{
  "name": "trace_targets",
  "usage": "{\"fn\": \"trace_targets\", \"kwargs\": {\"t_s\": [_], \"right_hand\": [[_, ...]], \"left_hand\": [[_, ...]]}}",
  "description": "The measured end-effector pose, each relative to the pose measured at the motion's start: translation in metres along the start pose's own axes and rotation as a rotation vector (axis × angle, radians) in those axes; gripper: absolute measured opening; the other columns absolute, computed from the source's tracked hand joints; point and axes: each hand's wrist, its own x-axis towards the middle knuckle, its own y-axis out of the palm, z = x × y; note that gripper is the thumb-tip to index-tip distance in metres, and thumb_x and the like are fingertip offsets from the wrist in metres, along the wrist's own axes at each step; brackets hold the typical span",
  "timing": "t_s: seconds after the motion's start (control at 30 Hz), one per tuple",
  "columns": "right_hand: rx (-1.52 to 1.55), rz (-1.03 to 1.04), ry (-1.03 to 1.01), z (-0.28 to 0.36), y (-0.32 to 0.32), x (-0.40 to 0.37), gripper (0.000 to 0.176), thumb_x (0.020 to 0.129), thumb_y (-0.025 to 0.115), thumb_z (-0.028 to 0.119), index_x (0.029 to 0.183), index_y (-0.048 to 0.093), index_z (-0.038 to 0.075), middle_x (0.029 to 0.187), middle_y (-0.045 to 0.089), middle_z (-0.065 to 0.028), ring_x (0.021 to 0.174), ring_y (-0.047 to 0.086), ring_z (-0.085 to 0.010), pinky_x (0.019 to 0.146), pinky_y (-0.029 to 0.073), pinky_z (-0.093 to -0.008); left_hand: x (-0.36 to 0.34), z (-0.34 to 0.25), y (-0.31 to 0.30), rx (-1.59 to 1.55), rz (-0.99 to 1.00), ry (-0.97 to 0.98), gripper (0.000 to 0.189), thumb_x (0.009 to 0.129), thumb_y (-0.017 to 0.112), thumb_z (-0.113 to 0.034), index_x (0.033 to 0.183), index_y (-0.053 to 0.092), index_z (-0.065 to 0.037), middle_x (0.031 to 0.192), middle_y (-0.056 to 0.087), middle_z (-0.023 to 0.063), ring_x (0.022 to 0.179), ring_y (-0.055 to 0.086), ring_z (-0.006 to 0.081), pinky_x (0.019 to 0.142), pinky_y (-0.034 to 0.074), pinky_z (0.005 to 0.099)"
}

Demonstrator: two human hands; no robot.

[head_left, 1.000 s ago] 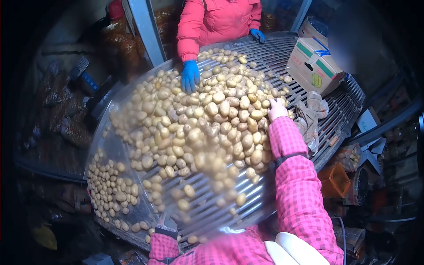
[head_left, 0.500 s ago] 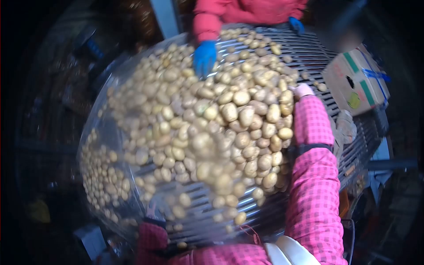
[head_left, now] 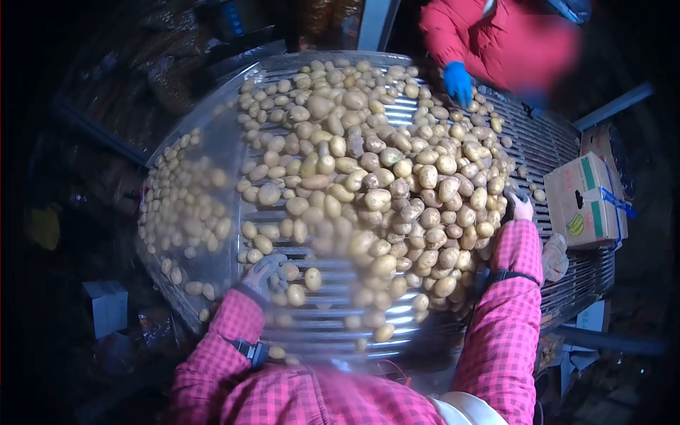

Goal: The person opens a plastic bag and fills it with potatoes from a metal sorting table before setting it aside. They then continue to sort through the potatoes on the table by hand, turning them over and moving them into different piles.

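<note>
A large heap of potatoes (head_left: 428, 219) lies on a slatted metal table. My left hand (head_left: 262, 275), in a greyish glove, is at the near left, its fingers stretched out beside a few loose potatoes (head_left: 312, 278). At the right edge of the heap is my right hand (head_left: 520, 205), fingers apart and against the outer potatoes; part of its fingertips is dark and hard to make out. Neither hand visibly lifts a potato. A blurred patch covers the potatoes in the middle.
Smaller potatoes (head_left: 180, 191) lie on a smooth metal tray section at left. Across the table, a co-worker in a red jacket (head_left: 474, 35) has a blue-gloved hand (head_left: 458, 83) at the potatoes. A cardboard box (head_left: 584, 202) and a crumpled cloth-like thing (head_left: 554, 257) are at right.
The view has shifted, so the table shows further right and lower. My left hand has moved up beside loose potatoes. The co-worker's blue-gloved hand has drawn back from the heap's middle toward the far edge.
</note>
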Motion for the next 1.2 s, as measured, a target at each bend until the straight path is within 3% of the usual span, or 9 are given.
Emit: {"fn": "trace_targets", "kwargs": {"t_s": [0.2,0.4,0.5,0.63,0.73,0.83,0.97,1.13,1.2], "right_hand": [[0.433,0.002,0.001,0.109,0.006,-0.098,0.018,0.074,0.060,0.021,0.087,0.058,0.008,0.080,0.058,-0.0004,0.078,0.055,-0.0116,0.067,0.040,-0.0220],[0.081,0.882,-0.409,0.160,0.132,-0.265,0.041,0.073,0.062,0.006,0.112,0.052,0.002,0.088,0.060,-0.0036,0.080,0.057,-0.0133,0.071,0.047,-0.0258],[-0.139,1.218,-0.653,0.163,0.188,-0.366,0.052,0.064,0.069,0.009,0.113,0.053,0.007,0.103,0.056,-0.0115,0.096,0.054,-0.0244,0.084,0.043,-0.0325],[-0.291,1.077,-1.082,0.203,0.206,-0.424,0.072,0.062,0.071,0.010,0.125,0.037,0.005,0.122,0.041,-0.0179,0.114,0.039,-0.0358,0.095,0.035,-0.0405],[-0.179,1.012,-1.070,0.216,0.203,-0.439,0.068,0.065,0.069,0.007,0.125,0.039,0.005,0.123,0.043,-0.0171,0.115,0.042,-0.0323,0.095,0.037,-0.0373],[-0.196,1.045,-0.733,0.192,0.204,-0.420,0.056,0.071,0.063,0.001,0.123,0.042,0.005,0.119,0.048,-0.0141,0.108,0.049,-0.0252,0.090,0.042,-0.0337],[-0.444,0.955,-0.695,0.139,0.184,-0.391,0.048,0.074,0.059,0.001,0.120,0.045,0.006,0.110,0.053,-0.0116,0.098,0.055,-0.0194,0.081,0.045,-0.0292],[-0.686,0.771,-0.715,0.091,0.164,-0.392,0.045,0.070,0.065,0.010,0.112,0.050,0.003,0.103,0.055,-0.0145,0.088,0.056,-0.0253,0.075,0.046,-0.0334],[-0.703,0.786,-0.639,0.098,0.158,-0.408,0.047,0.069,0.066,0.012,0.112,0.050,0.003,0.103,0.055,-0.0154,0.089,0.055,-0.0291,0.077,0.045,-0.0356]], "left_hand": [[-0.005,0.005,-0.001,-0.117,0.099,0.097,0.030,0.086,0.035,-0.007,0.112,0.050,-0.002,0.090,0.058,0.0067,0.070,0.053,0.0118,0.062,0.044,0.0218],[-0.010,-0.043,0.034,-1.284,0.341,-0.319,0.056,0.088,0.030,-0.047,0.123,0.042,-0.005,0.095,0.059,0.0168,0.078,0.060,0.0241,0.057,0.052,0.0309],[0.004,0.036,0.063,-0.993,0.260,-0.036,0.056,0.084,0.039,-0.048,0.121,0.041,-0.006,0.113,0.052,0.0148,0.096,0.054,0.0244,0.075,0.047,0.0384],[-0.044,0.029,0.021,-0.556,-0.002,0.604,0.056,0.074,0.064,-0.025,0.119,0.041,-0.002,0.116,0.049,0.0124,0.107,0.048,0.0220,0.088,0.040,0.0340],[-0.095,0.026,-0.054,-1.480,0.366,0.198,0.041,0.084,0.049,-0.034,0.106,0.045,-0.001,0.097,0.053,0.0146,0.085,0.057,0.0238,0.063,0.049,0.0350],[-0.132,0.066,-0.124,-0.627,-0.192,0.276,0.028,0.081,0.051,-0.025,0.091,0.049,0.001,0.081,0.055,0.0113,0.055,0.054,0.0159,0.048,0.047,0.0308],[-0.217,0.124,-0.187,-1.609,-0.390,0.289,0.047,0.087,0.031,-0.045,0.115,0.046,-0.011,0.115,0.050,0.0180,0.093,0.055,0.0306,0.075,0.045,0.0440],[-0.239,0.245,-0.181,-1.441,-1.008,-0.572,0.033,0.087,0.039,-0.041,0.111,0.052,-0.022,0.116,0.053,0.0027,0.101,0.051,0.0292,0.086,0.039,0.0464],[-0.239,0.288,-0.157,-0.635,-1.046,-0.620,0.039,0.083,0.055,-0.028,0.119,0.046,-0.015,0.121,0.048,0.0099,0.110,0.046,0.0247,0.092,0.038,0.0351]]}}
